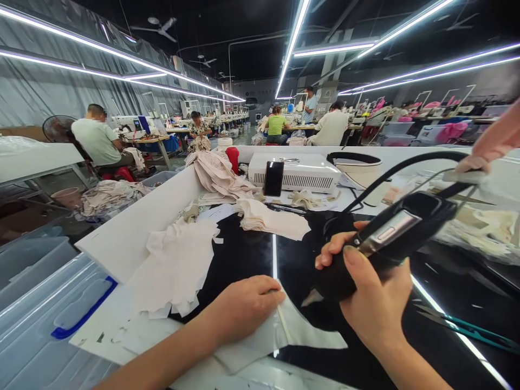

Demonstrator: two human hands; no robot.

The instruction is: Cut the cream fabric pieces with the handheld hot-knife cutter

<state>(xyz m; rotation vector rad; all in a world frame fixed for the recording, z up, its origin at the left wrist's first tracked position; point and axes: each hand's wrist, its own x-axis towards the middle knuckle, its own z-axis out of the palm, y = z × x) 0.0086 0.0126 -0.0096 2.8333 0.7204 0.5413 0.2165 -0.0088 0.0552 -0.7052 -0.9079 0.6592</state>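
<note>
1. Right hand point(376, 303) has its grip closed round a black tool point(390, 238), held above the surface's near edge.
2. Left hand point(244, 306) presses flat, fingers loosely curled, on a white fabric piece point(309, 333) there.

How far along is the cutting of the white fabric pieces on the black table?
Looks done: a heap of cut white pieces lies to the left. In hand: the left hand presses a white piece flat while the right hand holds the black corded tool at its edge. Left: folded cream fabric waits behind, it seems.
</note>
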